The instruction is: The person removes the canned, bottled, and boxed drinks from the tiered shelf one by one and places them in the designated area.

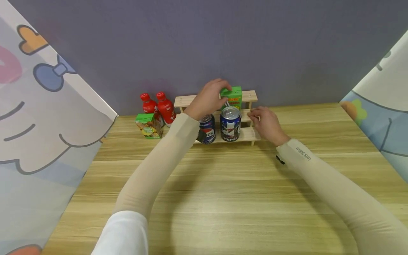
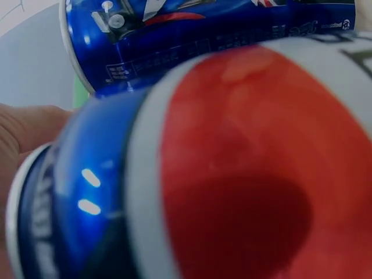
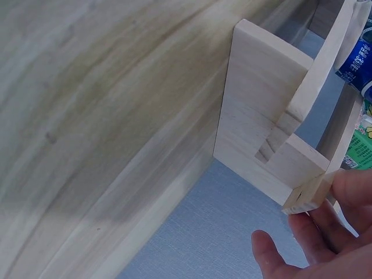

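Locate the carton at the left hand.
Head view: green carton just right of centre, at the left hand, behind the rightmost Pepsi can on the rack.

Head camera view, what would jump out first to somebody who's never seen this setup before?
Probably the two blue Pepsi cans, standing side by side on the front, lowest tier of the small wooden rack. Next, likely the bright green carton just behind the right-hand can, with the left hand at it. The two red bottles also stand out, to the left of the rack near the grey back wall.
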### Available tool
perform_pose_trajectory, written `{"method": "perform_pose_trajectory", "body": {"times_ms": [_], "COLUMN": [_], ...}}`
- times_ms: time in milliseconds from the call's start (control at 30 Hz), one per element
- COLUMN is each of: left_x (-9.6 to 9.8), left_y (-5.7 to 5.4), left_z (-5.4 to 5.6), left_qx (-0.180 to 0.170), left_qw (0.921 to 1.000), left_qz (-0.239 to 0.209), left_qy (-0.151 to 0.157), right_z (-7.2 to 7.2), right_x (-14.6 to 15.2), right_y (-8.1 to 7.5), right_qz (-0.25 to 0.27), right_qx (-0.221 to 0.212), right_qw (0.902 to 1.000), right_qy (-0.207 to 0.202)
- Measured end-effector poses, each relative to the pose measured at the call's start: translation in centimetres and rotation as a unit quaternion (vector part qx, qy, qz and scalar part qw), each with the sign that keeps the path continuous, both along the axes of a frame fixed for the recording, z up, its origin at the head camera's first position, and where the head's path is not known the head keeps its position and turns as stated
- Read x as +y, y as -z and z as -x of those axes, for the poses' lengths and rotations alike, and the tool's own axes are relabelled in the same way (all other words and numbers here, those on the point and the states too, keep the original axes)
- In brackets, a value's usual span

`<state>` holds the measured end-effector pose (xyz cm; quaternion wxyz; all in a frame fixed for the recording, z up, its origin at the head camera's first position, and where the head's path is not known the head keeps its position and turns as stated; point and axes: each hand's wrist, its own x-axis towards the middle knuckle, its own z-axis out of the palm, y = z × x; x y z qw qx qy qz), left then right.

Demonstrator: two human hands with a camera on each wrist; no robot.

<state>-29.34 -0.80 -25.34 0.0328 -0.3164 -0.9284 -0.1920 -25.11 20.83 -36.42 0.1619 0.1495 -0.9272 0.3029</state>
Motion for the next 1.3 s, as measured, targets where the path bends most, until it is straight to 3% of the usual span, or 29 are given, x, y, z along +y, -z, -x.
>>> {"method": "perform_pose_trajectory", "body": {"times_ms": [633,967,1300], "left_x": [0.0,-1.0,-2.7], "left_y": [0.0,-0.2,-1.1], "left_z": [-0.1,-0.4,-0.7], "left_qx": [0.003,0.011,0.035], "left_qw": [0.9999,0.9989,0.9975], "left_qz": [-0.008,-0.045,-0.058], "left_qy": [-0.012,-0.012,-0.021], "right_z": [0.1,0.1,0.0], "right_x": [-0.3,-0.3,-0.1], "right_y": [0.0,-0.1,0.1], "right_qz": [0.002,0.001,0.005], "right_qx": [0.009,0.02,0.017], "right_qw": [0.9999,0.9998,0.9998], "right_qy": [-0.004,-0.005,0.004]}}
